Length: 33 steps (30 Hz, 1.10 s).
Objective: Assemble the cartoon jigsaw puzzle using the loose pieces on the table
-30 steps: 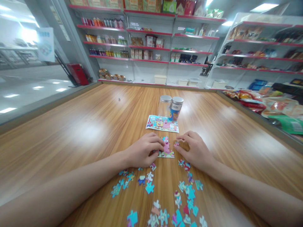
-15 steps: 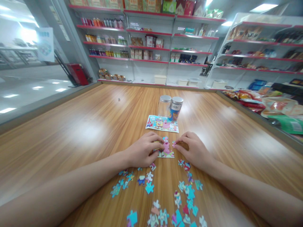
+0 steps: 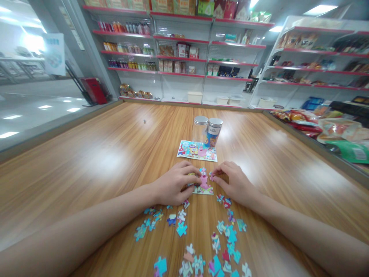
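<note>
A partly joined puzzle (image 3: pixel 204 183) with a pink figure lies flat on the table. My left hand (image 3: pixel 176 183) rests over its left side, fingers curved and touching it, hiding part of it. At the puzzle's right edge, my right hand (image 3: pixel 235 181) pinches a small puzzle piece (image 3: pixel 211 176) between thumb and fingertips. Beyond the hands lies a picture card (image 3: pixel 197 151) with cartoon figures. Several loose pieces, mostly light blue, are spread nearer to me, including a blue one (image 3: pixel 182 229) and a greenish one (image 3: pixel 241 225).
Two lidded jars stand behind the card, a clear one (image 3: pixel 200 130) and a blue-labelled one (image 3: pixel 213 133). Packaged goods (image 3: pixel 300 122) lie beyond the table's right edge. Stocked shelves (image 3: pixel 181 57) line the back, and a red object (image 3: pixel 94 90) stands at the left.
The joined puzzle has shifted slightly to the right and turned a little under my left hand. The piece in my right hand has tilted slightly, staying near the puzzle's right edge.
</note>
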Motion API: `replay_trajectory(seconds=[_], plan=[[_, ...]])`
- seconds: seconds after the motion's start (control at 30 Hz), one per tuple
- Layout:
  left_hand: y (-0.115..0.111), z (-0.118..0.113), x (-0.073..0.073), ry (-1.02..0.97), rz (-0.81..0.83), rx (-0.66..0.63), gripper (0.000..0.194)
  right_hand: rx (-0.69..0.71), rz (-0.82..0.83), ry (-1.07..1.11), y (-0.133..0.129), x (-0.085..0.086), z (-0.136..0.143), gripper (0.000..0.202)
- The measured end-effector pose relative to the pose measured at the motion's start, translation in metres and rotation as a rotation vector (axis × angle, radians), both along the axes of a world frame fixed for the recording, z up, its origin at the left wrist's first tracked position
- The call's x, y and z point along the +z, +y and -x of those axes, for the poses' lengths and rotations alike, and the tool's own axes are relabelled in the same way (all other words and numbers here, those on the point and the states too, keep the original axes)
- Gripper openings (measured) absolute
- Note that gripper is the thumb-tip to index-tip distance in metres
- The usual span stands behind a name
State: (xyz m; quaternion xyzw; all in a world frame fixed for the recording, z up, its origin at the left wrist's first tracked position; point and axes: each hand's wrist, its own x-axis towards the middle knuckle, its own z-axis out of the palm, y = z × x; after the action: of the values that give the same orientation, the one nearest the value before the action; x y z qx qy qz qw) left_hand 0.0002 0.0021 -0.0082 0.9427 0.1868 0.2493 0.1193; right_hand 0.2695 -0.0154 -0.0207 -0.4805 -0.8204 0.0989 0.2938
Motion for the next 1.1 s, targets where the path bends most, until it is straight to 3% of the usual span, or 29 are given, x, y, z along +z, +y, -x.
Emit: replay_trajectory(seconds=[1.1], plan=[[-0.0010,0.0001,0.0005,0.061,0.019,0.002,0.031,0.041,-0.025,-0.009,-0.0025,-0.0024,0.0010,0.010]])
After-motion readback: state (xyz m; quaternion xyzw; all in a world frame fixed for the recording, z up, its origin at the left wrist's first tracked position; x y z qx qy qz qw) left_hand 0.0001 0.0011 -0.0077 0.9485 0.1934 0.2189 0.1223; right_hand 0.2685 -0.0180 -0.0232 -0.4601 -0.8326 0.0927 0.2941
